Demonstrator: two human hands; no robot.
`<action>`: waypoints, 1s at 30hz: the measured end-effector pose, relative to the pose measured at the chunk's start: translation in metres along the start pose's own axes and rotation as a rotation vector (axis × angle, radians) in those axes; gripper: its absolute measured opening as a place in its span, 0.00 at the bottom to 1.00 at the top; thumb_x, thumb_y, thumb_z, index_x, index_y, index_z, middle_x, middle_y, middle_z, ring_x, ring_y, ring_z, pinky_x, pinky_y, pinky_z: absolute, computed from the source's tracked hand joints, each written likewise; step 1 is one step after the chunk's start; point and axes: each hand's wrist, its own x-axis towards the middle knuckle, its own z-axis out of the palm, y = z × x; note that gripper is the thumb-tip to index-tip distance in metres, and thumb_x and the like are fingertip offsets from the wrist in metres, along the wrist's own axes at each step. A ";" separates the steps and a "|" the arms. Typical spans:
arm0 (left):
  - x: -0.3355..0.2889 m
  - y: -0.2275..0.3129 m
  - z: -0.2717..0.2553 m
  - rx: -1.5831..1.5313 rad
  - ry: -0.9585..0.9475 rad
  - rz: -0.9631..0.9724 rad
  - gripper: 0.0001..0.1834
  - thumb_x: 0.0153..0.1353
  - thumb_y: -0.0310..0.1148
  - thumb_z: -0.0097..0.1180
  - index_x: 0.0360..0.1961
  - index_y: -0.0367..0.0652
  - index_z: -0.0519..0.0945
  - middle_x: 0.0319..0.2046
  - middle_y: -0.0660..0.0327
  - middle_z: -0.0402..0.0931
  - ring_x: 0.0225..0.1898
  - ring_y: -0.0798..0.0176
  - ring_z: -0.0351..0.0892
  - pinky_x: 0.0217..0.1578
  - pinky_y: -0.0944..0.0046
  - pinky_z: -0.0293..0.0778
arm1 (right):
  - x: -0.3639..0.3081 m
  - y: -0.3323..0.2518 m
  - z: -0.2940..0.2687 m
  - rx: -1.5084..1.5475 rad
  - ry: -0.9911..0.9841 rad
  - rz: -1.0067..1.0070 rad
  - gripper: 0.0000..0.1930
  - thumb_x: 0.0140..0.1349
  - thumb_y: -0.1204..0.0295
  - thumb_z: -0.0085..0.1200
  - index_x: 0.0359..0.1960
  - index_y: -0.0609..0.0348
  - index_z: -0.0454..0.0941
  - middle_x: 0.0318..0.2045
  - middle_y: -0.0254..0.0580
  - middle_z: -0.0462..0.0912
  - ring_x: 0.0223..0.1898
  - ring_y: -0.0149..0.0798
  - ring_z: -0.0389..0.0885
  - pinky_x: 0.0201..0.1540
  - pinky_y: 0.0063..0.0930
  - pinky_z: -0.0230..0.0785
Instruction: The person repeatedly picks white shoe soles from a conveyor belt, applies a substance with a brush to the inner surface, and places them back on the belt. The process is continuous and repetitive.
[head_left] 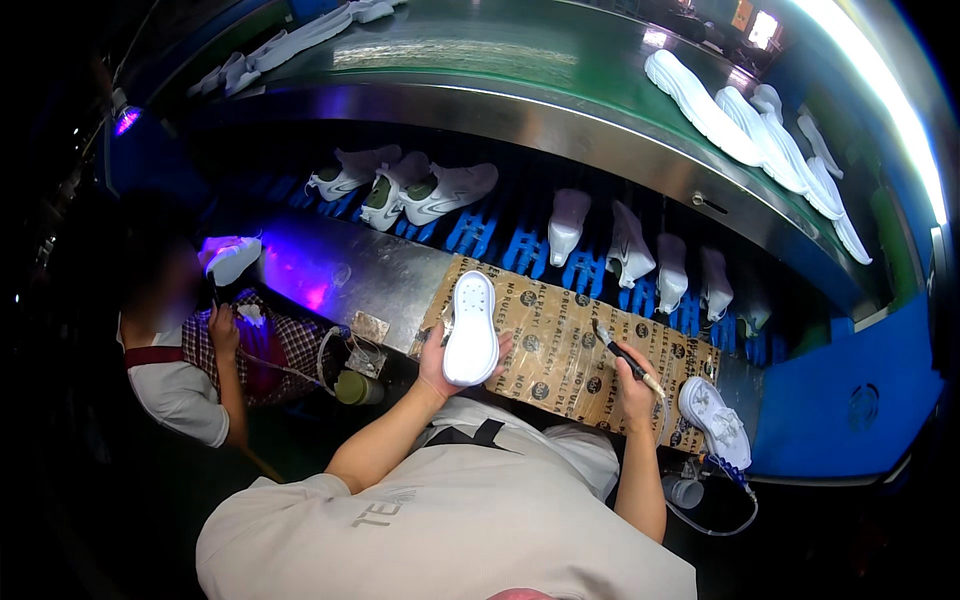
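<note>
Dim workshop gloom is surrounding a steel tabletop [385, 275], with a brown patterned sheet [565, 370] covering much of its middle and right. Over the left, near part of the sheet, a white sole [469, 335] is standing out, its holed end pointing far. The left grip [437, 362] is clamping it from beneath, thumb along its left edge and fingers showing at its right. To the right, well apart from the sole, the right grip [634, 395] is closing around a brush [610, 345], whose dark tip is pointing far and left; whether it is touching the sheet, I cannot tell. A thin clear tube [664, 412] is hanging by the handle's pale end.

Just beside the right grip, a white shoe part [715, 418] is lying at the sheet's right end, a blue jointed hose [728, 467] just nearer. Beyond the sheet, white shoes [628, 245] are sitting along a row of blue racks [583, 272], with three more at the far left. Above them, a green belt [500, 45] is carrying white soles at both ends. At the left, a co-worker [170, 385] is holding another shoe [234, 260] near a patch of purple light [315, 296].
</note>
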 end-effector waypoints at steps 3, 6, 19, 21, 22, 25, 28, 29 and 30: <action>-0.025 -0.011 -0.009 -0.016 -0.035 -0.074 0.41 0.74 0.63 0.29 0.78 0.48 0.53 0.70 0.35 0.61 0.66 0.30 0.69 0.52 0.25 0.75 | -0.005 0.033 0.000 0.002 0.046 -0.012 0.16 0.68 0.71 0.60 0.54 0.65 0.83 0.47 0.41 0.86 0.47 0.33 0.81 0.53 0.27 0.72; -0.032 -0.009 0.020 0.080 -0.055 -0.313 0.39 0.74 0.57 0.37 0.78 0.46 0.54 0.65 0.30 0.64 0.62 0.27 0.71 0.45 0.28 0.80 | -0.013 0.053 0.003 -0.033 0.094 -0.046 0.15 0.69 0.71 0.60 0.53 0.66 0.83 0.48 0.43 0.85 0.49 0.36 0.81 0.56 0.30 0.71; 0.215 -0.066 0.403 0.599 -0.487 -0.201 0.49 0.73 0.68 0.24 0.79 0.40 0.36 0.72 0.21 0.42 0.67 0.21 0.62 0.62 0.38 0.75 | -0.010 0.056 0.001 -0.103 0.015 -0.030 0.16 0.66 0.74 0.60 0.54 0.62 0.83 0.51 0.48 0.85 0.53 0.40 0.81 0.58 0.31 0.72; 0.208 -0.075 0.400 0.904 -0.416 -0.240 0.46 0.75 0.64 0.31 0.78 0.38 0.43 0.70 0.22 0.50 0.64 0.23 0.69 0.58 0.42 0.79 | -0.014 0.043 0.006 -0.015 0.038 0.067 0.15 0.66 0.74 0.60 0.54 0.63 0.84 0.51 0.48 0.85 0.53 0.41 0.82 0.58 0.33 0.72; 0.206 -0.067 0.391 1.076 -0.526 -0.149 0.43 0.76 0.61 0.36 0.76 0.36 0.50 0.68 0.26 0.58 0.61 0.27 0.74 0.56 0.43 0.80 | -0.017 0.037 0.006 -0.017 0.055 0.035 0.15 0.65 0.74 0.60 0.53 0.64 0.84 0.51 0.48 0.85 0.53 0.41 0.82 0.58 0.32 0.72; 0.191 -0.014 0.382 1.583 -0.486 0.367 0.27 0.75 0.46 0.51 0.59 0.31 0.78 0.52 0.44 0.81 0.48 0.49 0.86 0.49 0.53 0.83 | -0.016 0.049 0.003 -0.070 0.056 -0.047 0.15 0.65 0.79 0.58 0.53 0.66 0.83 0.50 0.48 0.85 0.53 0.41 0.82 0.59 0.31 0.71; 0.199 0.087 0.377 2.093 -0.103 0.938 0.24 0.67 0.43 0.58 0.54 0.33 0.83 0.44 0.41 0.85 0.48 0.52 0.87 0.51 0.58 0.80 | -0.019 0.049 0.002 -0.066 0.088 -0.027 0.14 0.66 0.77 0.59 0.52 0.66 0.83 0.50 0.47 0.84 0.51 0.41 0.82 0.56 0.32 0.72; 0.203 0.136 0.371 2.285 0.104 1.116 0.28 0.64 0.45 0.59 0.56 0.31 0.81 0.50 0.35 0.82 0.52 0.42 0.84 0.57 0.54 0.77 | -0.017 0.058 0.003 -0.050 0.102 -0.037 0.14 0.66 0.75 0.60 0.52 0.66 0.83 0.49 0.47 0.84 0.48 0.40 0.82 0.52 0.33 0.74; 0.204 0.190 0.360 2.480 0.360 1.253 0.31 0.64 0.47 0.58 0.59 0.31 0.79 0.54 0.35 0.79 0.57 0.38 0.80 0.61 0.50 0.73 | -0.016 0.059 0.004 -0.070 0.087 -0.056 0.14 0.67 0.75 0.59 0.52 0.66 0.83 0.49 0.45 0.84 0.46 0.38 0.82 0.50 0.30 0.74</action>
